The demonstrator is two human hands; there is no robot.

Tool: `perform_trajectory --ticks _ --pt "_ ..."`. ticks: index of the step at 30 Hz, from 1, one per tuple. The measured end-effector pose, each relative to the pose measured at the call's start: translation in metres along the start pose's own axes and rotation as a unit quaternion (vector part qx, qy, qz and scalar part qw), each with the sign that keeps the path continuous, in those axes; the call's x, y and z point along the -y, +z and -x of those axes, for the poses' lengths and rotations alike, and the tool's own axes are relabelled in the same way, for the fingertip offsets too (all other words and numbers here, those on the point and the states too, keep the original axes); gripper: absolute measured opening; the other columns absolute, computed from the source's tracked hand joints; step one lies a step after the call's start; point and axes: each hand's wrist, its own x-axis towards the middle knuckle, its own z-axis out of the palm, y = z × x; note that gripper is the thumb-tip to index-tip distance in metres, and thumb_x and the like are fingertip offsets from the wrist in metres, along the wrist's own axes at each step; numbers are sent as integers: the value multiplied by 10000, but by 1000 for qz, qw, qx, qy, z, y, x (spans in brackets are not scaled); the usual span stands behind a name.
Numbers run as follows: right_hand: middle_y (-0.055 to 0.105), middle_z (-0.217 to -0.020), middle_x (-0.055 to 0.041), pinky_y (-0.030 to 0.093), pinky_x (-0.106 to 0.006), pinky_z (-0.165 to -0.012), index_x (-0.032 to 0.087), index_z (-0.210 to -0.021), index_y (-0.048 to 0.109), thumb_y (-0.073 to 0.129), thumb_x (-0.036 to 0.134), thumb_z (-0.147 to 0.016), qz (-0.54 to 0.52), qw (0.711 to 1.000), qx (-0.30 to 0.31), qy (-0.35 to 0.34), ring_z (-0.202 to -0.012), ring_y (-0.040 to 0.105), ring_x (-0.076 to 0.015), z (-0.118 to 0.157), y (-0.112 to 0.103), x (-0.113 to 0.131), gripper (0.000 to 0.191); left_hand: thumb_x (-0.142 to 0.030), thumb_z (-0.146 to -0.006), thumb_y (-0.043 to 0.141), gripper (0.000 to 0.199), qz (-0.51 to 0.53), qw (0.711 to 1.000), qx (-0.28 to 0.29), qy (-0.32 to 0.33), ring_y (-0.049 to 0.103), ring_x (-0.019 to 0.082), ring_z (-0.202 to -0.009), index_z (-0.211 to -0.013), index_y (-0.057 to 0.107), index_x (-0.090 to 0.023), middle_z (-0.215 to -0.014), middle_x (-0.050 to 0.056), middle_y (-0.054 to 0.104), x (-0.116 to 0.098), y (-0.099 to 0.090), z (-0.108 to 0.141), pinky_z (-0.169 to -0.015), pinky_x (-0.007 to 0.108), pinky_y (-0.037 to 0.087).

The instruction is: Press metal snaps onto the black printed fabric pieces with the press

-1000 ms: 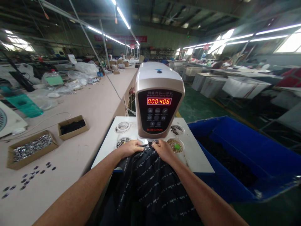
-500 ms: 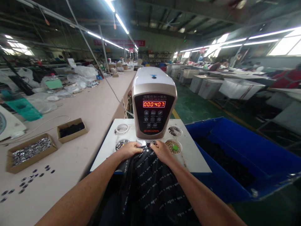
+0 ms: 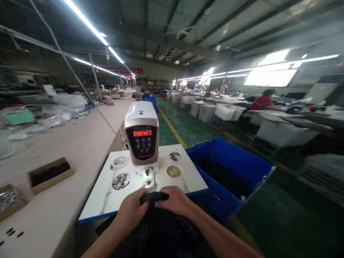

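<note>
- Both hands are on the black garment (image 3: 172,229) here, low in the centre, on the near side of the white tabletop (image 3: 96,199).
- Left hand (image 3: 133,204) closes on the left end of its folded top edge, and there's the right hand (image 3: 173,200) pinching the right end, thumb below, fingers over.
- The edge sits apart from the machine (image 3: 142,118): nothing lies on the small post (image 3: 148,181) under its head, so no piece is being worked right now.
- How far along? The red display (image 3: 142,133) reads 000407, a running count by my judgement; no total shows.
- Is a fastener fixed on this garment? Can't tell, the dark folds hide it.
- Plenty of supply, too: gold pieces (image 3: 170,169) in the near right cup, metal parts (image 3: 120,181) in the near left.
- Over on the right, the blue bin (image 3: 254,184) holds dark cloth (image 3: 223,175); whether finished or waiting, the view doesn't say.
</note>
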Motion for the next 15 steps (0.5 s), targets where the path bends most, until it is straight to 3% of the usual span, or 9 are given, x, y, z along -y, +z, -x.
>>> perform_trajectory --ticks 5,9,11,13,15 --pt "611 -653 43 314 -206 -540 176 -702 701 758 298 -748 3 999 39 -4 -615 545 -120 65 1 15 142 -165 -825 506 192 -53 995 63 51 654 201 -827 -910 654 -254 -871 -7 712 -21 23 47 -722 306 431" --pt "533 -581 60 284 -204 -499 175 -662 663 711 254 -742 -36 998 32 28 -571 500 -105 102 -6 24 122 -152 -774 591 223 -133 981 49 131 683 235 -910 -921 694 -283 -949 22 737 -28 26 64 -774 337 510" --pt "545 -593 66 307 -201 -508 181 -698 686 717 239 -725 -78 996 34 41 -579 500 -107 115 -16 21 71 -224 -781 667 287 -168 960 -15 225 687 262 -1000 -1050 709 -317 -1065 38 748 -23 23 68 -861 371 548" --pt "581 -612 67 350 -205 -532 187 -729 715 739 237 -710 -142 987 29 66 -584 515 -113 124 -29 13 59 -328 -793 716 513 -200 923 -120 307 665 295 -1119 -1296 625 -365 -1249 43 711 -12 19 74 -946 422 553" --pt "656 -665 49 425 -227 -585 188 -774 745 764 268 -712 -247 963 -3 106 -613 575 -137 131 -47 -1 102 -364 -805 714 747 -222 889 -237 321 629 330 -1206 -1494 430 -407 -1391 47 633 2 14 83 -990 498 539"
